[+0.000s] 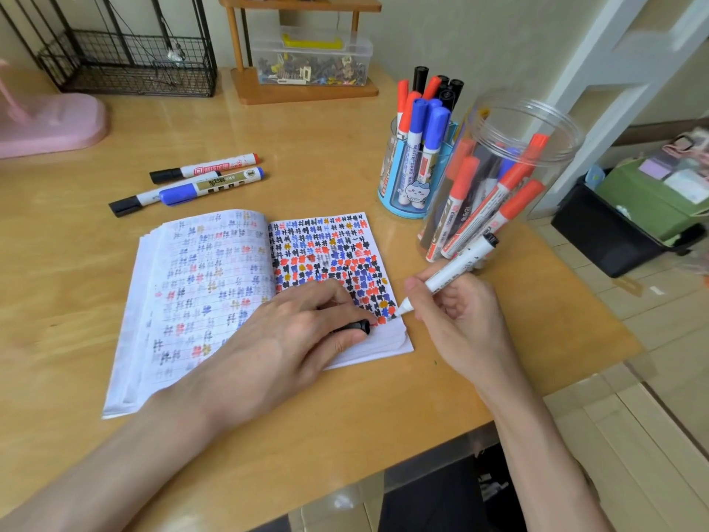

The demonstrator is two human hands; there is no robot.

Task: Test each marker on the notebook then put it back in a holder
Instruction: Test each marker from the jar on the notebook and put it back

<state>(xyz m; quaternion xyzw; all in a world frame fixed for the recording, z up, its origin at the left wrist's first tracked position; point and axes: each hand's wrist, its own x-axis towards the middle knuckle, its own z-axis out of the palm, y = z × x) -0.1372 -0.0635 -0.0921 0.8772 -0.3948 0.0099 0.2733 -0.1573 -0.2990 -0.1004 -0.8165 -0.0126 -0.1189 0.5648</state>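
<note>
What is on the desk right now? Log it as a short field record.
right hand: grips uncapped white marker, tip on right page of notebook
left hand: rests on notebook, pinches black cap
holders: blue holder and clear jar, both holding markers
loose: three capped markers beyond notebook

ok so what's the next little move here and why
Probably drag the tip a short way across the notebook to leave a test mark. The right hand grips the uncapped marker with its tip at the right page's edge, beside the last red blot, and the left hand holds the black cap, so capping likely comes afterwards.
</note>
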